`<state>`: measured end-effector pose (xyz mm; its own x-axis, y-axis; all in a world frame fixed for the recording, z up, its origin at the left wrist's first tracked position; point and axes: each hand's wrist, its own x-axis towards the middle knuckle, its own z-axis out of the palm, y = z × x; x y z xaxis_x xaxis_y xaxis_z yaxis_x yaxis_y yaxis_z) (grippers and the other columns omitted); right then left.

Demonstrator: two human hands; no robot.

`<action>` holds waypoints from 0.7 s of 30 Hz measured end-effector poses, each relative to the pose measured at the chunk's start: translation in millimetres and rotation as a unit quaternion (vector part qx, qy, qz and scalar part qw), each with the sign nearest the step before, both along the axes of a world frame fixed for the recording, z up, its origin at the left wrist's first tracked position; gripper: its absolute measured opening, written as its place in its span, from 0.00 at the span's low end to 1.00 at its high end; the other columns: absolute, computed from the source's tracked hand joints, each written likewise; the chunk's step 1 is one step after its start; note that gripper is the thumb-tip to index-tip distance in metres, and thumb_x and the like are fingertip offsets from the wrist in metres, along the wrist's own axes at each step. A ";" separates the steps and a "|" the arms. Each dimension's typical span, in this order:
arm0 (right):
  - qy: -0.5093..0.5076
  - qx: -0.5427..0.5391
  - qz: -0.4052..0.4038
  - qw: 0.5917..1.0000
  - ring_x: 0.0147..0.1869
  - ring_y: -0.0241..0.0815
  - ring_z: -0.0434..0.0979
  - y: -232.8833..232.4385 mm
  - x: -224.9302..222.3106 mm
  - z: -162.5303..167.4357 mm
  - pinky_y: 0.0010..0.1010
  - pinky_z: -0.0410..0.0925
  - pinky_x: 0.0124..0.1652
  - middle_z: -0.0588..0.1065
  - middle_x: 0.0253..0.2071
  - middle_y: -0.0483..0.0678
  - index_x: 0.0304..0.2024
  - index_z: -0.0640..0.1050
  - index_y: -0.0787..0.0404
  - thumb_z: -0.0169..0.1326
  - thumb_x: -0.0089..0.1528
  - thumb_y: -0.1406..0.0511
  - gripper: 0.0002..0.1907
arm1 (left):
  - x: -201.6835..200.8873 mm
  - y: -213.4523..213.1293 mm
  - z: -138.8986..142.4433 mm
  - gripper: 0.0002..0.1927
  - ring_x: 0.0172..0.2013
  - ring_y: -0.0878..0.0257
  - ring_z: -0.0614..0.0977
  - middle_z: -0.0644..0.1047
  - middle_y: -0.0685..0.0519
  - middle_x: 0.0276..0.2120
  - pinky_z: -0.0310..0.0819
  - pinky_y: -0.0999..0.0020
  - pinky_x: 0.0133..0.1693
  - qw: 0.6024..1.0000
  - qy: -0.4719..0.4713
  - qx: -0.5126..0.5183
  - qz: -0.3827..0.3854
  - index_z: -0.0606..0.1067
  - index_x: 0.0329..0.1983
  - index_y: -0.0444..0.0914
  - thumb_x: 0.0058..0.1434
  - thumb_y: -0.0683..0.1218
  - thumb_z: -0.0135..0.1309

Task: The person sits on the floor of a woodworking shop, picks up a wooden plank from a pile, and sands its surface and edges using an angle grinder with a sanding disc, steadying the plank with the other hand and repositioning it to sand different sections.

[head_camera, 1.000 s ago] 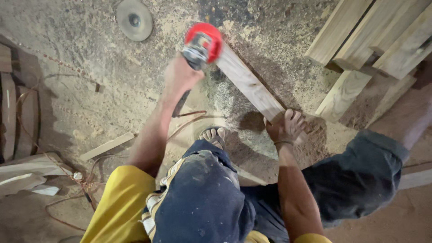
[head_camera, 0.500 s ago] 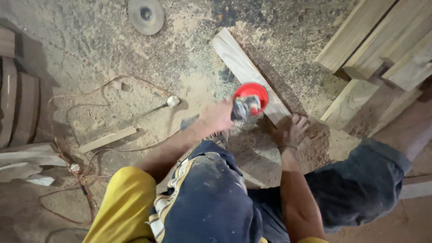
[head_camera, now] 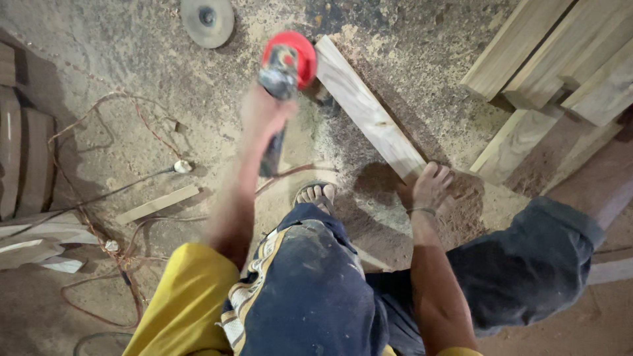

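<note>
My left hand (head_camera: 264, 115) grips an angle grinder (head_camera: 285, 66) with a red guard, held at the far end of a wooden plank (head_camera: 369, 112) that lies slanted on the sawdust-covered floor. The hand and tool are blurred by motion. My right hand (head_camera: 428, 188) presses down on the near end of that plank. A sandalled foot (head_camera: 315, 194) rests on the floor just left of the plank's near end, below my knee in dark trousers.
A stack of thick wooden beams (head_camera: 560, 59) lies at the upper right. A loose grinding disc (head_camera: 207, 20) sits at the top. Reddish cables (head_camera: 132, 198), a small wood strip (head_camera: 158, 203) and curved boards (head_camera: 20, 158) lie at the left.
My left hand has swept the grinder from the plank's near end, close to my right hand, back up to its far end. My right hand stays on the plank.
</note>
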<state>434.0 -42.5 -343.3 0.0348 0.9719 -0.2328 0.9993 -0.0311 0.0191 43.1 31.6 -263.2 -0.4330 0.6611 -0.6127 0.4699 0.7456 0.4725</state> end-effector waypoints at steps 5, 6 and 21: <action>0.096 -0.027 -0.036 0.994 0.60 0.65 0.64 -0.6 -9.0 20.1 0.58 0.66 0.51 0.64 0.54 0.59 0.54 0.66 0.60 0.68 0.46 0.52 0.40 | 80.4 -54.5 8.8 0.27 0.34 0.44 0.84 0.81 0.38 0.33 0.80 0.52 0.37 0.992 -0.005 0.041 -0.120 0.75 0.49 0.33 0.46 0.48 0.63; 0.086 -0.017 -0.032 0.996 0.62 0.64 0.64 0.5 -10.3 22.9 0.58 0.66 0.53 0.64 0.56 0.58 0.55 0.66 0.59 0.68 0.48 0.51 0.39 | 94.4 -62.4 9.2 0.28 0.35 0.43 0.84 0.81 0.37 0.34 0.80 0.51 0.38 0.989 -0.010 0.017 -0.147 0.74 0.49 0.32 0.47 0.49 0.63; 0.103 -0.007 -0.042 0.994 0.60 0.68 0.65 -1.4 -4.0 20.7 0.62 0.63 0.54 0.65 0.53 0.60 0.52 0.66 0.58 0.69 0.50 0.41 0.43 | 2.8 17.2 12.0 0.26 0.40 0.46 0.86 0.83 0.40 0.37 0.80 0.54 0.43 0.996 0.057 0.048 -0.057 0.78 0.48 0.37 0.44 0.50 0.65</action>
